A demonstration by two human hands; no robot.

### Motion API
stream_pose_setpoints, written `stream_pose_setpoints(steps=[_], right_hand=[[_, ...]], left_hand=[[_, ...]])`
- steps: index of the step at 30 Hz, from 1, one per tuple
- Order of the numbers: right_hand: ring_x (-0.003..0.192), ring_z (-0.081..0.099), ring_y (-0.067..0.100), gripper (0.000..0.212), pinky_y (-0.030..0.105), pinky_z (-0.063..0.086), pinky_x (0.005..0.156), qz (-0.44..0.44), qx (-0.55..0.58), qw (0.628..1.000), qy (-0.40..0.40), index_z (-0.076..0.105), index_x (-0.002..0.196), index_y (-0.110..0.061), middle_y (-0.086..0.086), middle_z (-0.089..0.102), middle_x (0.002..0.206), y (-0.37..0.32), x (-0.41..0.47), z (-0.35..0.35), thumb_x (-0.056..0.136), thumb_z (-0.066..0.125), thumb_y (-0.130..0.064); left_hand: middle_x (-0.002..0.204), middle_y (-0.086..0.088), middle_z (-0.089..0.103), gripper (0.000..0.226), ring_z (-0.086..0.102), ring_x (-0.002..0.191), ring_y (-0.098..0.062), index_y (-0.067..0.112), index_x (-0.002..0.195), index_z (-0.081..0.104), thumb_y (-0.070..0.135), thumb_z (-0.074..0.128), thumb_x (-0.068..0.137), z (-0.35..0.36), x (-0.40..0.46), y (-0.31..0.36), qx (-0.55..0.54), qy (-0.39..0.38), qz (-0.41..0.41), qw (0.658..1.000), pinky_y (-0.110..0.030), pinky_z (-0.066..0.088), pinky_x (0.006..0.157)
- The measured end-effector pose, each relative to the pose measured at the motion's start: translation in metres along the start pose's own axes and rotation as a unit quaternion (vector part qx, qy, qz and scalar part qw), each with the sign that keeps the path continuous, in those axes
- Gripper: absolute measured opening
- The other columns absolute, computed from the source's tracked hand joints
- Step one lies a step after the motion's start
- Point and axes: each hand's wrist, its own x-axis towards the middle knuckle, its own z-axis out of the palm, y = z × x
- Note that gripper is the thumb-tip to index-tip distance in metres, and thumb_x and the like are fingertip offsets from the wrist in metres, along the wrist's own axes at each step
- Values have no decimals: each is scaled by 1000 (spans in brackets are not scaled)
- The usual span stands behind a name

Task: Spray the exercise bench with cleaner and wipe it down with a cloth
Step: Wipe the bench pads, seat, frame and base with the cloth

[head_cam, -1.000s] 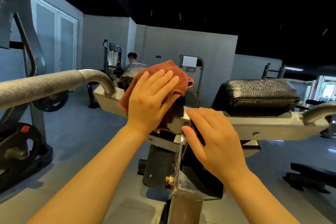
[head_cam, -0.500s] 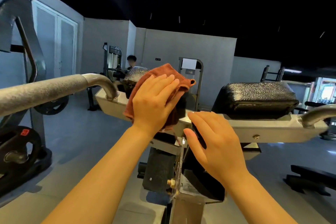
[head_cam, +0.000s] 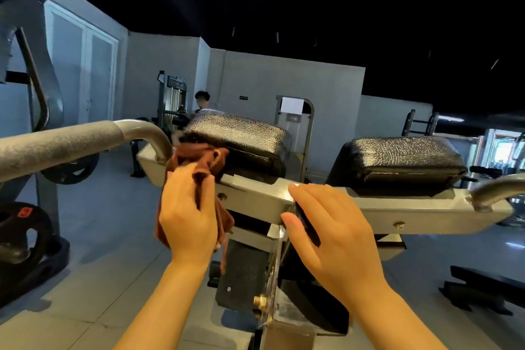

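left hand (head_cam: 187, 210) clutches a bunched rust cloth (head_cam: 204, 162) at the near left corner of the left pad (head_cam: 235, 133), fingers curled round the fabric, cloth touching the pad's front edge and hanging down over the grey frame (head_cam: 255, 196). right hand (head_cam: 332, 224) rests on the frame's middle joint, fingers fairly straight, thumb down the side, gripping nothing that i can see. right pad (head_cam: 397, 159) sits apart to the right, no cloth on it. no spray bottle in view. a handle (head_cam: 65, 142) juts out on the left, just beside the cloth.

risks, my guess: cloth is wadded, so little flat contact, likely to smear or skip patches of the textured pad; loose tail could snag on the frame bolt (head_cam: 221, 196) or the handle; right pad may get missed; right fingers near the joint could get pinched if the frame shifts.
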Motion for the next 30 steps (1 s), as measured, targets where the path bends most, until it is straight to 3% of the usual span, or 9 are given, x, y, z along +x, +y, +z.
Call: stream_pose_setpoints(steps=[4, 9, 12, 15, 17, 19, 23, 26, 30], right_hand=[[105, 58, 12, 47, 28, 49, 93, 1, 2, 1000, -8, 69, 115, -10, 2, 70, 110, 1, 1, -1, 100, 40, -44], [105, 59, 12, 43, 24, 46, 93, 11, 7, 1000, -22, 68, 118, -12, 1, 69, 112, 0, 1, -3, 99, 44, -43], [109, 58, 16, 46, 25, 44, 96, 9, -4, 1000, -23, 67, 120, -10, 4, 68, 116, -1, 0, -5, 100, 43, -43], [110, 58, 21, 48, 28, 42, 96, 5, -31, 999, -16, 67, 120, -7, 7, 67, 116, -1, -3, -4, 101, 40, -44], [111, 57, 22, 52, 27, 39, 98, 12, -33, 999, -13, 66, 121, -7, 8, 66, 118, -1, -4, -3, 101, 39, -47], [114, 54, 21, 54, 26, 37, 100, 27, -26, 999, -5, 63, 123, -7, 9, 65, 120, 0, -3, -3, 100, 40, -50], [118, 49, 21, 62, 25, 36, 101, 80, -20, 997, 7, 57, 125, -7, 11, 59, 126, -3, -7, -4, 95, 41, -59], [117, 49, 21, 62, 27, 39, 98, 104, -25, 994, 4, 57, 124, -8, 10, 58, 126, -7, -12, -3, 95, 40, -60], [109, 50, 17, 53, 15, 32, 98, 95, -13, 995, -6, 59, 119, -9, 7, 60, 117, -8, -11, -6, 95, 44, -54]], left_hand=[[100, -8, 69, 46, 62, 96, -23, 6, 101, 72, 40, 41, 102, 15, -2, 10, 126, -36, 100, 986, -43, 47, 94], [106, -4, 71, 38, 64, 102, -21, 8, 108, 72, 34, 46, 101, 23, -22, 33, -11, -127, 227, 965, -44, 47, 97], [109, -3, 70, 35, 62, 103, -22, 12, 113, 71, 34, 48, 99, 18, -9, 21, 7, -153, 281, 947, -42, 46, 93], [105, -6, 70, 38, 62, 96, -27, 8, 111, 71, 34, 45, 101, 5, 14, -8, 40, -137, 260, 955, -44, 47, 83], [103, -11, 69, 46, 62, 95, -30, 3, 107, 71, 38, 41, 102, -8, 26, -29, 58, -118, 216, 968, -46, 46, 84], [102, -14, 69, 50, 58, 98, -26, 2, 103, 70, 40, 39, 102, -19, 34, -43, 86, -102, 171, 976, -40, 40, 90], [92, -10, 67, 48, 56, 90, -24, 2, 94, 70, 37, 38, 102, -13, 28, -25, 71, -85, 105, 988, -27, 33, 87], [95, -6, 67, 38, 58, 90, -24, 5, 94, 71, 30, 43, 98, -1, 14, 5, 10, -135, 143, 980, -33, 38, 88], [106, 0, 69, 33, 56, 101, -19, 11, 99, 74, 28, 45, 94, 19, -3, 35, -37, -208, 218, 953, -38, 36, 92]])
